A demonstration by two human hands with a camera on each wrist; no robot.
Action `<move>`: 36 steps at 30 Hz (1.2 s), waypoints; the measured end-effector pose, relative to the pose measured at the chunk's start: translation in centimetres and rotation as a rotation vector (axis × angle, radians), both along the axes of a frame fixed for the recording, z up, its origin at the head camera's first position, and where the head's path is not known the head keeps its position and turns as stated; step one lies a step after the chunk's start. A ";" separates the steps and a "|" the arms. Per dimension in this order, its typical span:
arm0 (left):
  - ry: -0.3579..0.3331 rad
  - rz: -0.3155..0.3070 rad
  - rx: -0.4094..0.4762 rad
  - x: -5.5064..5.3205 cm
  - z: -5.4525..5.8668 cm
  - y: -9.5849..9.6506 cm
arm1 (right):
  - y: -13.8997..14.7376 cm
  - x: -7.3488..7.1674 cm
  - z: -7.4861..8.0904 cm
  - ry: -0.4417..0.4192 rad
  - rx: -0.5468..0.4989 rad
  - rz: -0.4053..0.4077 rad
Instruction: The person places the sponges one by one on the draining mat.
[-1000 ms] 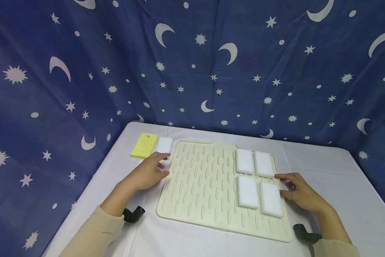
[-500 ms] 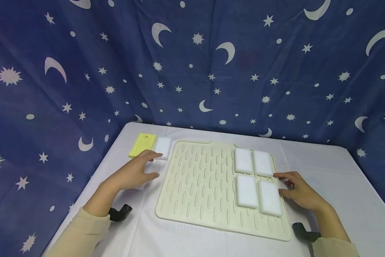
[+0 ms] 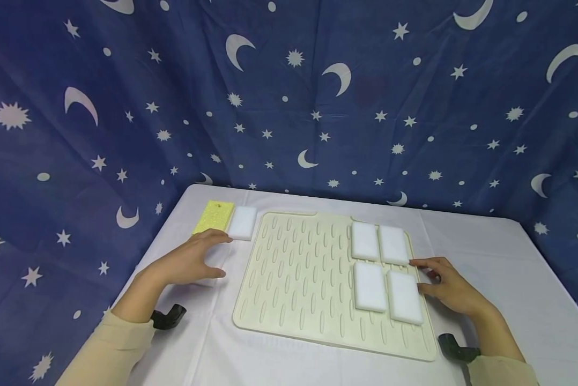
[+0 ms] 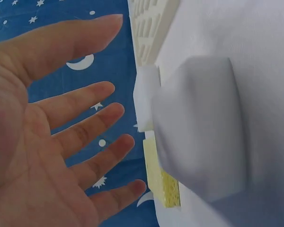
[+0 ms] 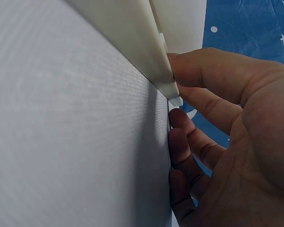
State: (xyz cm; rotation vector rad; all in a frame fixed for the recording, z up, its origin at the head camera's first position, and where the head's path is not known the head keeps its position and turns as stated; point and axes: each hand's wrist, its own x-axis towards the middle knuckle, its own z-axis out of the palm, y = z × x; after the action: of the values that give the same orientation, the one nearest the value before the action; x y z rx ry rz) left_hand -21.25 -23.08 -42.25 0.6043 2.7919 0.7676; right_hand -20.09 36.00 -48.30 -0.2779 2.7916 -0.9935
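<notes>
My left hand [image 3: 185, 262] hovers at the left with fingers spread and holds nothing. Just below it lies a white sponge [image 4: 199, 127], mostly hidden by the hand in the head view. A second white sponge [image 3: 243, 223] and a yellow sponge [image 3: 215, 216] lie beyond the fingertips, side by side. My right hand [image 3: 450, 287] rests at the right edge of a cream ribbed mat [image 3: 294, 268], thumb and index finger near the white sponges there. Several white sponges, among them the near right sponge [image 3: 405, 297], lie in two rows on the mat's right part.
A white cloth [image 3: 487, 257] covers the table. Behind it and along the left hangs a blue curtain [image 3: 269, 80] with moons and stars. A black wrist mount sits on each forearm.
My left hand has moved left, away from the mat's left edge, uncovering more of the white sponge beside the yellow one. My right hand has stayed almost in place.
</notes>
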 end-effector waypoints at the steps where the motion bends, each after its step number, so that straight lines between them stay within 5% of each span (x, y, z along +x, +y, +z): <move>1: -0.003 -0.004 -0.001 0.0 0.0 -0.1 | 0.0 0.0 0.0 0.001 0.000 0.000; 17: -0.067 0.024 -0.018 -0.4 -1.6 -1.9 | 0.1 -0.1 -0.1 0.002 -0.019 0.006; 36: -0.197 0.064 -0.008 -0.6 -1.9 -2.3 | 0.2 -0.2 -0.3 -0.003 -0.006 -0.007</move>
State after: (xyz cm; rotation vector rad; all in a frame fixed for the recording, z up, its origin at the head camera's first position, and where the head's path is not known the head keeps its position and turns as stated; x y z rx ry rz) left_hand -21.80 -25.39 -44.18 0.4154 2.6431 0.7817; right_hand -20.24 36.25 -48.59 -0.2677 2.7896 -1.0028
